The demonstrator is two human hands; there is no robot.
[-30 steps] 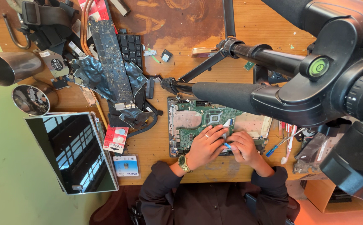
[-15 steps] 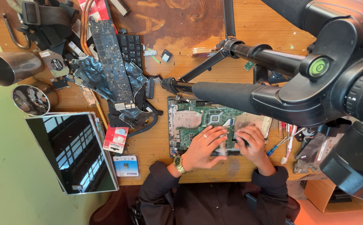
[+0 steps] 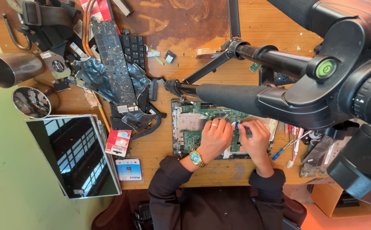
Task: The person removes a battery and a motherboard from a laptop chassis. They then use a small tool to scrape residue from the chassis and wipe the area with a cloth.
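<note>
While both hands have shifted on the board, work stays mid-board.
I see my left hand (image 3: pixel 214 138) now flat, fingers together, on the green circuit board (image 3: pixel 185 132) at the desk's (image 3: pixel 160 149) near edge; my right hand (image 3: pixel 254 137) has closed on a small blue-tipped tool (image 3: pixel 237 125). A tripod (image 3: pixel 253 96) hides the board's far right part.

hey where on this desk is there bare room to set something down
Bare wood lies at the top, between the keyboard and the tripod leg, and along the near edge left of the circuit board. The left side is crowded with parts; both hands cover the board.
</note>
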